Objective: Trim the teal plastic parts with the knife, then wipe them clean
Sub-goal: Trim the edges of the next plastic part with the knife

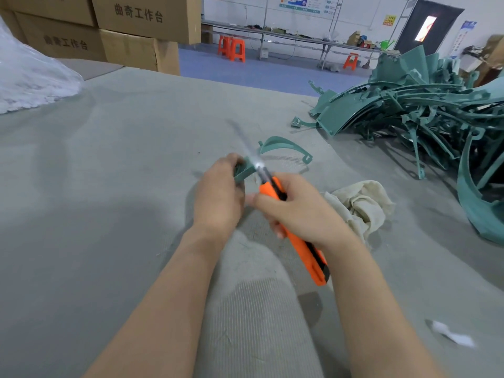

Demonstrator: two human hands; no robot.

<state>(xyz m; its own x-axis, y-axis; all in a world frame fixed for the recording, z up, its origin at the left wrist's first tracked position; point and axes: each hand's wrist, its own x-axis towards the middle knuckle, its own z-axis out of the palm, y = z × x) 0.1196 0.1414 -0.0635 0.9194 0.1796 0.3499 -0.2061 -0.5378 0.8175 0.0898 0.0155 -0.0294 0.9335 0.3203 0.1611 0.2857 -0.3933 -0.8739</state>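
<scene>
- My left grip [218,195] was curled round a small teal part [244,170] at the centre of the frame, above the table [109,186]. The back of the hand hid most of the part.
- My right grip [297,211] was wrapped round the orange knife [302,249], whose butt stuck out below the wrist. Its blade [242,137] crossed the part and pointed up-left, blurred.
- A curved teal strip [283,144] lay on the table just beyond the held part.
- A crumpled cream cloth [362,205] sat just right of my right grip.
- A big tangled pile of teal parts [422,105] filled the right side of the frame, and one small teal piece [300,122] lay at its left edge.
- A white scrap [450,334] lay at the lower right.
- A clear plastic bag [30,77] bulged in at the upper left.
- Stacked cardboard boxes [136,17] stood at the top left, printed "曲奇工作台".
- Across the blue floor [259,69], orange stools [234,49] stood by a long bench [300,38] along the white wall, and a green watering can [386,45] sat at the bench's right end.
- A dark door [428,25] stood at the upper right. The wall posters and the yellow sign [389,20] beside it were too small to read.
</scene>
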